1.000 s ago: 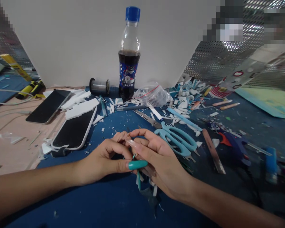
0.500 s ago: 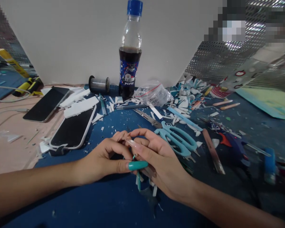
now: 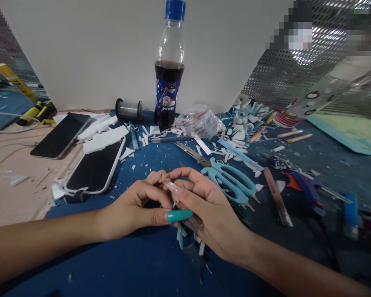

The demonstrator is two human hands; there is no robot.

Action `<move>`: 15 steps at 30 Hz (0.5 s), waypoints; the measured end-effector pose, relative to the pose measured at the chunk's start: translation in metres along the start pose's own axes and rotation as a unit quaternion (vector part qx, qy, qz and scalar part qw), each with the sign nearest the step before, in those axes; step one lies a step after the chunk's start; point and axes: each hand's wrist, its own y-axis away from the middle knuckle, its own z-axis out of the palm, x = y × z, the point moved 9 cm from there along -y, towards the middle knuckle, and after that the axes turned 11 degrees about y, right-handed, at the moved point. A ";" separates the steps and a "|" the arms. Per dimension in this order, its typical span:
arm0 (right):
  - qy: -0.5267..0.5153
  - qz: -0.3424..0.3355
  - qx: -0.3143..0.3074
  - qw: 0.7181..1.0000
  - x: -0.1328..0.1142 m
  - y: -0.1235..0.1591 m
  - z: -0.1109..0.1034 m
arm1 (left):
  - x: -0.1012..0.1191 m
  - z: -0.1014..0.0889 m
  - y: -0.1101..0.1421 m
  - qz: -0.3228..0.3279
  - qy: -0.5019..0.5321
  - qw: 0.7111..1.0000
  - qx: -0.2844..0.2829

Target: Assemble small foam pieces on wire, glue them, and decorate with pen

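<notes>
- White scraps (image 3: 201,248) show below the right hand (image 3: 218,218).
- The left hand (image 3: 136,210) meets it, fingers curled narrow; whether they hold anything, I cannot tell.
- Scissors (image 3: 213,165) lie just beyond, slanting, blades pointing away leftward.

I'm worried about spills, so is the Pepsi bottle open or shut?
Shut: the upright Pepsi bottle has its blue cap on; tightness unclear.

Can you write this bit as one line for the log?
left hand: touching right hand | anything held: too hidden to tell | beyond right hand: blue-handled scissors | back: upright Pepsi bottle
</notes>
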 end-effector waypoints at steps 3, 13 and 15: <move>0.000 0.002 -0.001 1.000 0.000 0.000 0.000 | 0.001 0.000 0.000 0.006 -0.011 1.000 -0.002; 0.002 0.003 0.001 1.000 0.001 -0.002 -0.001 | 0.002 0.000 -0.001 0.016 -0.025 1.000 -0.007; 0.003 0.004 0.003 1.000 0.001 -0.001 -0.001 | 0.003 0.000 0.000 0.018 -0.032 0.999 -0.007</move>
